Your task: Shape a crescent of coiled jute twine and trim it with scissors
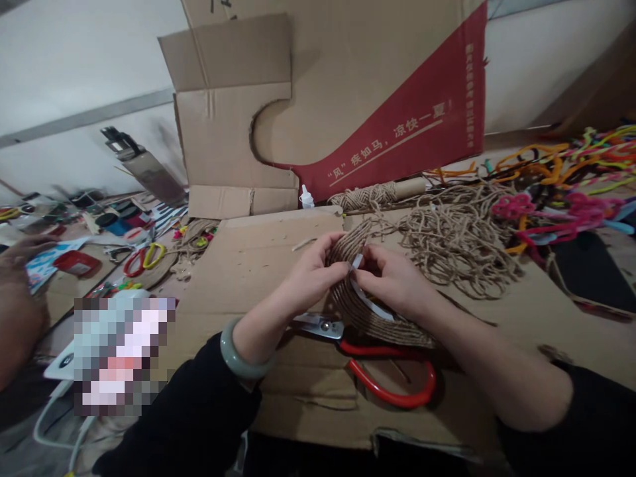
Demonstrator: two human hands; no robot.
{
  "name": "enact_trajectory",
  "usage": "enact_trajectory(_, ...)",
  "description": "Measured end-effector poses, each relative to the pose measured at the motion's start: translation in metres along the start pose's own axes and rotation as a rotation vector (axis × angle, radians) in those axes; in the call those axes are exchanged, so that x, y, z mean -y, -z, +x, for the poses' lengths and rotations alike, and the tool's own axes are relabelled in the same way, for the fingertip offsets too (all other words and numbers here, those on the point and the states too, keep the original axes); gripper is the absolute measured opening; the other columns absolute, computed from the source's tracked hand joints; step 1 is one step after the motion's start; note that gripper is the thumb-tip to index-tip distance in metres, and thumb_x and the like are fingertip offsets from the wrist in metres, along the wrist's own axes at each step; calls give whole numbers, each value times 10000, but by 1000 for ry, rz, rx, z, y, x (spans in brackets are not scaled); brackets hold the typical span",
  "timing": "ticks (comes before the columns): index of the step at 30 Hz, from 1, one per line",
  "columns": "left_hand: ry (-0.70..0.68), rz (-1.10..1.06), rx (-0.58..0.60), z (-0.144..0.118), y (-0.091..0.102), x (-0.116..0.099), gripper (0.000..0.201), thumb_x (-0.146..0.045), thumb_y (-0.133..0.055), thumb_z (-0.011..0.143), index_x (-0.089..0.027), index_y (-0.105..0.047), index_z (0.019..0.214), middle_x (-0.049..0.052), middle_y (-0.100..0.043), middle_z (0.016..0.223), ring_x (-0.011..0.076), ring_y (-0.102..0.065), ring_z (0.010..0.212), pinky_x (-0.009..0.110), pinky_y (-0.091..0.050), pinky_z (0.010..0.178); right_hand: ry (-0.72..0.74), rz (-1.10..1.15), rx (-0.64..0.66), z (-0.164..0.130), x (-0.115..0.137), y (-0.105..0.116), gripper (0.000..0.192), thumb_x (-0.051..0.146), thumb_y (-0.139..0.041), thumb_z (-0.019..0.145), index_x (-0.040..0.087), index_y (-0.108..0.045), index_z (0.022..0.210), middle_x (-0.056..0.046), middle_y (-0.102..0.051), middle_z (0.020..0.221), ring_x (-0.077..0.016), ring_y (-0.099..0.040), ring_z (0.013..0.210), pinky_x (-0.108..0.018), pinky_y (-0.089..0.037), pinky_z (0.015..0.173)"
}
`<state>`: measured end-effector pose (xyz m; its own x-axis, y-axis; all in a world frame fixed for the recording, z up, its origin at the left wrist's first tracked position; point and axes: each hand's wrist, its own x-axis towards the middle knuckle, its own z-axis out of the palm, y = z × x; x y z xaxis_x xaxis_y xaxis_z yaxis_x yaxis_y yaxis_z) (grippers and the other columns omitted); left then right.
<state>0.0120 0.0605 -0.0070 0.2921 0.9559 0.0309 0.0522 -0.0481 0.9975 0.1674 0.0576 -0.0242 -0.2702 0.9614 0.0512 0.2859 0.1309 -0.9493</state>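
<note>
Both my hands are closed at a curved piece of coiled jute rope [382,329], made of several rows laid side by side. My left hand [315,273] grips its left edge, with the thumb pressed inward. A narrow white strip [373,303] runs along the inner curve of the rope. My right hand [400,281] pinches at the upper end of this strip, its fingertips almost meeting my left thumb. What lies right between the fingertips is too small to tell. Large scissors with red handles [397,399] lie just below the rope piece, their blades partly under my left wrist.
Loose jute cord [460,235] is heaped at right, beside colourful pipe cleaners [561,205]. A small white glue bottle [307,197] stands by the upright cardboard [233,132]. Another person's hand [17,298] is at far left, near a red jar [77,263] and smaller scissors [144,258].
</note>
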Motion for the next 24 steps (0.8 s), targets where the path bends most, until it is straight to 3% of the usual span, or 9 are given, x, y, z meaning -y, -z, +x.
enact_trajectory(5, -12, 44, 18, 0, 0, 3, 427, -163, -578, 704, -163, -542, 1129, 75, -633, 1092, 165, -591, 970, 314, -472, 870, -45, -60, -35, -1, 3, 0, 129, 332, -551, 678, 208, -519, 699, 5, -550, 617, -143, -498, 588, -254, -410, 520)
enact_trajectory(11, -2, -1, 49, -2, -2, -1, 393, -143, -573, 715, -164, -547, 1107, 63, -644, 1054, 154, -598, 940, 309, -474, 859, -7, -27, -61, -1, 4, 2, 126, 312, -520, 705, 192, -540, 735, -2, -559, 663, -152, -529, 639, -274, -442, 582)
enact_trajectory(17, 83, -170, 61, -2, -2, -4, 397, -130, -604, 684, -168, -540, 1074, 57, -660, 972, 140, -623, 842, 276, -491, 757, 2, 219, -17, -2, 7, 5, 201, 379, -564, 773, 179, -548, 761, 16, -560, 629, -108, -515, 553, -248, -440, 531)
enact_trajectory(24, 145, -398, 27, 0, 2, -4, 449, -100, -622, 635, -178, -518, 1065, 28, -665, 879, 108, -620, 691, 249, -500, 663, -15, 434, 20, 2, 7, 6, 247, 405, -658, 739, 182, -560, 784, 19, -600, 678, -92, -571, 560, -247, -493, 561)
